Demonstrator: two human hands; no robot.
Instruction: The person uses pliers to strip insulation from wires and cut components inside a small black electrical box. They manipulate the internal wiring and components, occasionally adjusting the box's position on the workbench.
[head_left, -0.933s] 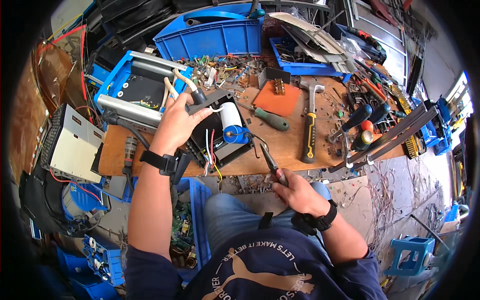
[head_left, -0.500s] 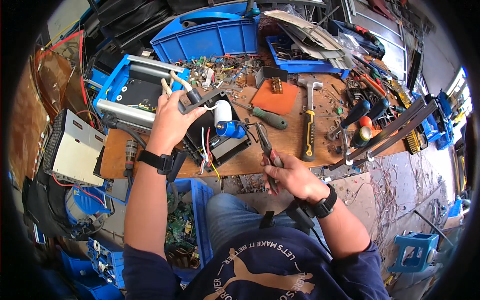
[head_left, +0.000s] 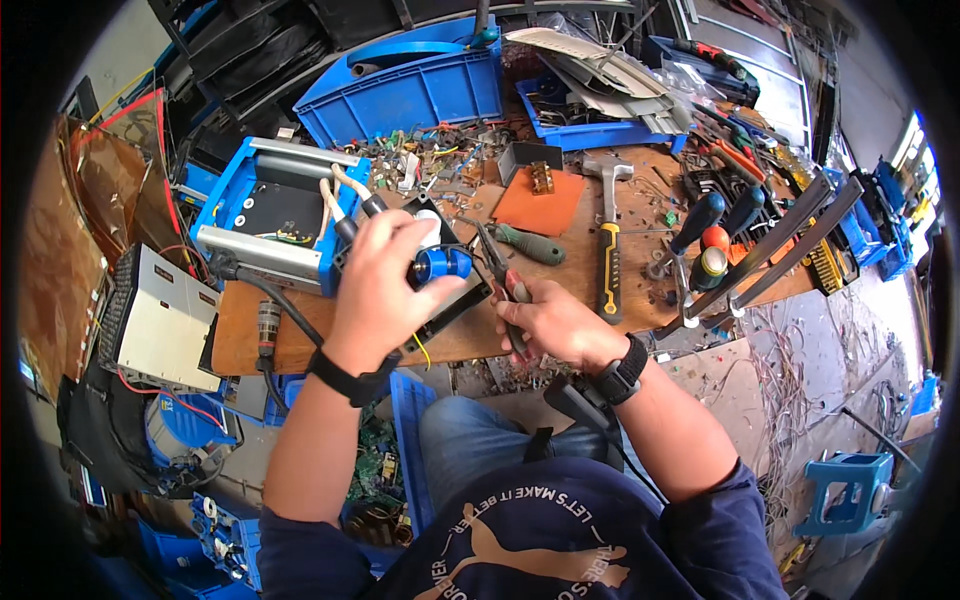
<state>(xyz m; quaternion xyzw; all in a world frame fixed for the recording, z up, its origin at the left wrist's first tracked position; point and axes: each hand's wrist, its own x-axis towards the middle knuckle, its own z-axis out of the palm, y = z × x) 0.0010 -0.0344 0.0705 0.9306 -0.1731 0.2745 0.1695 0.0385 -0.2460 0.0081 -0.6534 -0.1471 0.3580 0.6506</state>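
My left hand is over a black open housing, thumb and fingers spread apart around the parts inside. Between them show a blue cylindrical part and, partly covered, a white cylinder. Whether the fingertips touch these parts cannot be made out. A pair of pliers with red handles is gripped in my right hand. Its jaws point up and away, just right of the housing. Thick cables with beige sleeves rise behind my left hand. A yellow wire sticks out at the housing's near side.
A blue-framed metal case stands at left. Right of the pliers lie a green-handled screwdriver, an orange sheet and a hammer. Upright tools crowd the right end. Blue crates and scattered scrap are behind.
My left hand has left the cables and moved right and nearer, over the housing. My right hand has brought the pliers left, closer to the housing.
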